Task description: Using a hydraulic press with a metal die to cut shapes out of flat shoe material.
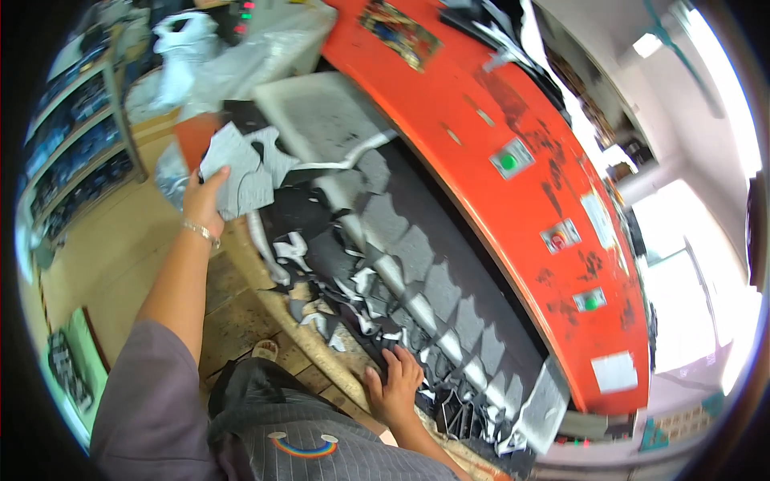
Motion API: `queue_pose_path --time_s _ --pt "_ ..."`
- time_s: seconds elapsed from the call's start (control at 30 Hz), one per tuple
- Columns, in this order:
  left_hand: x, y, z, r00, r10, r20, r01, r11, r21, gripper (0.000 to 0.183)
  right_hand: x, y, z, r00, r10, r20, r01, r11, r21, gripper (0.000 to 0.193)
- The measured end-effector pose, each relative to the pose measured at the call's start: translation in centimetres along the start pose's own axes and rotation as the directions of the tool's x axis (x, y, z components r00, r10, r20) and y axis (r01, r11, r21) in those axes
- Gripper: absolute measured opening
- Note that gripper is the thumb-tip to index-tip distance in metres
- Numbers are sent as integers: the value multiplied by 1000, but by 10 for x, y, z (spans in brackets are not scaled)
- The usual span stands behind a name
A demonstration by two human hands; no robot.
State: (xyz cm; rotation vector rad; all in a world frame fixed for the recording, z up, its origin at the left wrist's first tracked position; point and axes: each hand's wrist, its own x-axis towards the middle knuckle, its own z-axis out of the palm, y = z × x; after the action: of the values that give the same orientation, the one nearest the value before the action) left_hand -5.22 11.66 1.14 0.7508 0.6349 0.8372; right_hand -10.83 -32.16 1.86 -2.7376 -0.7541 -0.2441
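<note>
My left hand (204,204) is closed on a few flat light-grey cut pieces (238,178), pinching them by their near edge at the left end of a red machine (489,136). Those pieces have curved outlines and dark lines on them. Down at the machine's front edge, my right hand (395,387) rests with its fingers apart on the black and white offcuts (353,284), holding nothing. Beyond the offcuts, a dark grey sheet (457,297) with a jagged cut edge lies on the machine bed, under the red beam.
Green buttons (508,162) and a red one (559,236) sit on the beam. Left of the machine are a rack (84,136) of dark items and a white plastic bag (183,52). A translucent panel (321,116) stands at the bed's far end, another (547,409) at its near end.
</note>
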Motion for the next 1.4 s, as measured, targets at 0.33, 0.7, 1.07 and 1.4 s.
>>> queue_pose_path --time_s 0.33,0.7,1.07,1.4 --pt "-348 -48 -364 475 -209 -855 226 968 -111 41 -72 8 -39 609 -780 146 701 615 362 55" --pt "-547 75 -564 -215 41 -976 -364 924 119 69 -106 23 -58 521 -833 184 806 551 214 52" --pt "-194 -13 -261 834 208 -511 -44 948 315 24 -126 86 -92 845 -526 98 412 757 508 32" --pt "-53 -122 135 919 124 373 -333 749 572 20 -150 274 -137 708 697 -110 -610 683 401 31"
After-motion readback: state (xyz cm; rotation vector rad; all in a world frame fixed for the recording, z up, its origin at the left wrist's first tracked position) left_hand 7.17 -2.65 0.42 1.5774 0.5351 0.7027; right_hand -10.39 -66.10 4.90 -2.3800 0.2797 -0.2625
